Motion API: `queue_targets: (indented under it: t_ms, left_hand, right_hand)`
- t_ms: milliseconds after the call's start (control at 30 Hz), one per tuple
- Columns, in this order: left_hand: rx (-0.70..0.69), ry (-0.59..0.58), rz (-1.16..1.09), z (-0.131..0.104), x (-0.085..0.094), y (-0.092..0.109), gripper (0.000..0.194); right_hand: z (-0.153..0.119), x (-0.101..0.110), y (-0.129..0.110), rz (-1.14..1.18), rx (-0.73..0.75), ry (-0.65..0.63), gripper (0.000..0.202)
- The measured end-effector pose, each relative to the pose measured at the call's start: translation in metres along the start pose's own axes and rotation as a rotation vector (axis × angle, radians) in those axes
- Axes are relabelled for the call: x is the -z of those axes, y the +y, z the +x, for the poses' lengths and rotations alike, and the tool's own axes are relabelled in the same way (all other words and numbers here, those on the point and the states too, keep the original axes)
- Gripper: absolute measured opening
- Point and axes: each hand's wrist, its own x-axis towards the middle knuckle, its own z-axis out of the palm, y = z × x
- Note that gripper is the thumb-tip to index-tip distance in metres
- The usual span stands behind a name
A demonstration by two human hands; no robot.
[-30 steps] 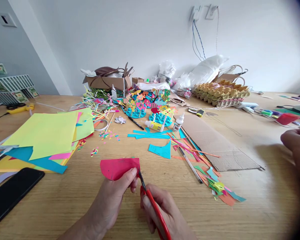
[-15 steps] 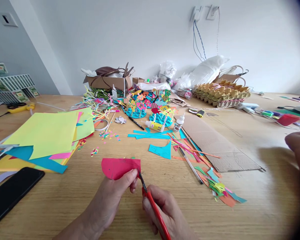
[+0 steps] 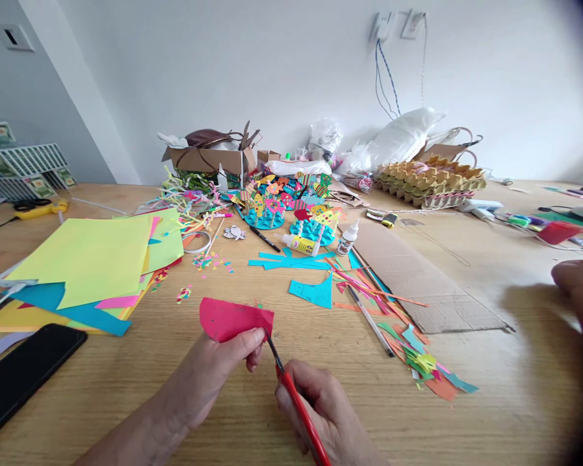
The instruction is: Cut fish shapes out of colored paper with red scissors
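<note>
Pinched between the thumb and fingers of my left hand [image 3: 223, 366] is a piece of pinkish-red paper [image 3: 230, 318], rounded at its left end. My right hand [image 3: 318, 404] is closed around red-handled scissors [image 3: 298, 408]. Their dark blades touch the paper's lower right corner, close to my left thumb. Beyond the paper lies a blue paper scrap [image 3: 313, 292] with a curved cut edge. Paper confetti [image 3: 183, 294] is scattered to the left.
Yellow and coloured sheets [image 3: 85, 255] and a black phone [image 3: 29, 382] lie at left. Behind stand blue bases with paper fish [image 3: 265, 217] and glue bottles [image 3: 348, 238]. Flat cardboard [image 3: 418, 278], a pen [image 3: 372, 322] and scraps [image 3: 425, 362] are at right, where another person's hand [image 3: 580, 285] shows.
My left hand has shifted slightly left and up, tilting the pinkish-red paper so its left end is higher. The scissors have moved slightly left, still at the paper's corner.
</note>
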Motion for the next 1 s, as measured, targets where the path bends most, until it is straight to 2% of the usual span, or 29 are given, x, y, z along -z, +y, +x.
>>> queue_targets:
  t_ms: [367, 633, 733, 800, 867, 1000]
  left_hand:
    - [0.016, -0.018, 0.002, 0.000, 0.001, 0.003, 0.022]
    - [0.055, -0.030, -0.106, 0.000, 0.001, 0.002, 0.021]
    - [0.073, -0.052, -0.194, -0.001, 0.011, 0.010, 0.012]
    - [0.057, -0.074, -0.183, 0.001, 0.023, 0.019, 0.018]
    - [0.038, -0.069, -0.070, 0.004, 0.037, 0.030, 0.025]
    - [0.141, -0.204, 0.240, 0.013, 0.053, 0.048, 0.015]
  right_hand:
    - [0.000, 0.001, -0.001, -0.042, 0.049, 0.022, 0.030]
    - [-0.001, 0.003, -0.001, -0.088, 0.076, 0.042, 0.027]
    - [-0.001, 0.006, -0.002, -0.104, 0.071, 0.043, 0.027]
    - [-0.001, 0.008, -0.003, -0.132, 0.068, 0.018, 0.027]
    - [-0.001, 0.010, -0.004, -0.168, 0.071, -0.001, 0.027]
    - [-0.003, 0.010, -0.006, -0.176, 0.078, -0.027, 0.027]
